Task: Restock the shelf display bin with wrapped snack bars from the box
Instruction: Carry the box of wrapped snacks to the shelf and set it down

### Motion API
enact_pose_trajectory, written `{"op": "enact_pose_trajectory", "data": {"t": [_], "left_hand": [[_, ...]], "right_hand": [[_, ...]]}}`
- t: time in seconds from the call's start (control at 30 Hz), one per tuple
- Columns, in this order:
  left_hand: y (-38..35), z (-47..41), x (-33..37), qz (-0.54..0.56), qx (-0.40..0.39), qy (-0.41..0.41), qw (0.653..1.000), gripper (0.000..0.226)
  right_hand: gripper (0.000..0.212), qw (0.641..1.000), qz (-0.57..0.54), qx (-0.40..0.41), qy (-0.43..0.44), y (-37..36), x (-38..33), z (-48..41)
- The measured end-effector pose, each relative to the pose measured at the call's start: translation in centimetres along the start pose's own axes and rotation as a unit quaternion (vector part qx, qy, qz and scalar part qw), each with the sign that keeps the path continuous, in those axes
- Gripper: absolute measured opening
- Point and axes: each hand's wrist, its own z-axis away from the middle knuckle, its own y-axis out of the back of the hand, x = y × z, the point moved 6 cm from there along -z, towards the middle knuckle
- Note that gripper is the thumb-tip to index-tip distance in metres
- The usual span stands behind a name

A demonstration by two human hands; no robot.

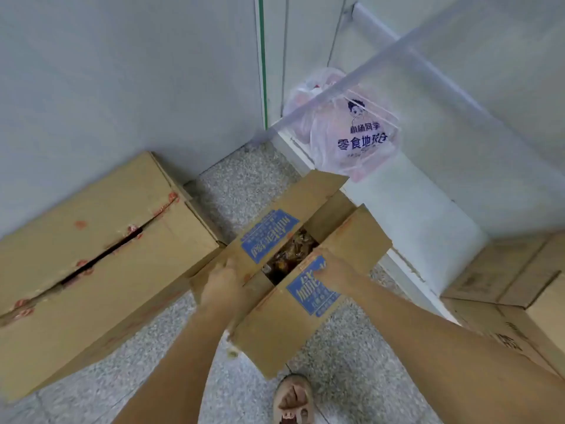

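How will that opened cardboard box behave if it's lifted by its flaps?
The open box looks stiff-sided, but its flaps, gripped by the left hand and right hand, would likely bend. Wrapped snacks inside probably add weight.

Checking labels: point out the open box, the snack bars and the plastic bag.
open box (276, 332): head view, near right flap.
snack bars (290, 252): head view, wrappers in gap.
plastic bag (351, 154): head view, printed front.

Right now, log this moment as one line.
stage: box flaps parted | left hand: holds left flap | right hand: holds right flap | bars: visible inside, none taken
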Motion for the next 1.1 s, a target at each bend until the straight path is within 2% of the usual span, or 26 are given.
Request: {"op": "enact_pose_trajectory", "data": {"t": [0.13,0.23,0.3,0.4,0.53,0.63,0.73,0.8,0.87,0.9,1.0,1.1], "left_hand": [[-1.0,-3.2,0.7,-0.033,0.016,-0.039,0.999,0.066],[-2.3,-4.5,1.5,-0.004,-0.009,-0.05,0.999,0.073],[-2.3,-4.8,2.0,0.013,-0.009,-0.046,0.999,0.079],[-2.0,-5.5,2.9,0.044,0.003,-0.036,0.998,0.083],[-1.6,-7.3,3.6,-0.004,0.011,-0.023,1.0,0.063],[-0.7,-7.5,4.5,-0.086,0.017,-0.018,0.996,0.043],[0.6,-7.1,4.9,-0.12,0.061,-0.015,0.991,0.028],[1.0,-6.6,5.0,-0.136,0.066,-0.011,0.988,0.026],[1.3,-5.9,5.2,-0.144,0.068,-0.015,0.987,0.026],[1.3,-5.5,5.2,-0.146,0.07,-0.021,0.987,0.025],[1.2,-3.9,5.2,-0.148,0.085,-0.039,0.985,0.022],[0.9,-1.9,5.3,-0.147,0.09,-0.047,0.984,0.02]], "right_hand": [[0.065,0.997,0.052,-0.053,-0.012,-2.2,-0.3,-3.0],[0.063,0.989,0.115,-0.086,-0.019,-2.5,0.6,-3.9],[0.059,0.986,0.15,-0.077,-0.012,-2.2,0.9,-3.9],[0.047,0.995,0.092,0.021,-0.009,-1.1,0.6,-4.2],[0.037,0.982,0.033,0.173,-0.066,-0.4,1.1,-1.6],[0.024,0.97,-0.017,0.23,-0.074,-0.8,2.8,1.9],[0.023,0.955,-0.076,0.279,-0.072,-1.4,4.8,4.9],[0.029,0.928,-0.188,0.301,-0.113,-2.2,6.5,5.9],[0.049,0.881,-0.312,0.29,-0.206,-3.4,8.8,5.7],[0.051,0.868,-0.342,0.26,-0.248,-4.1,9.6,5.5],[0.024,0.888,-0.325,0.141,-0.293,-4.6,10.4,5.0],[0.025,0.896,-0.315,0.118,-0.29,-3.8,11.3,6.0]]}}
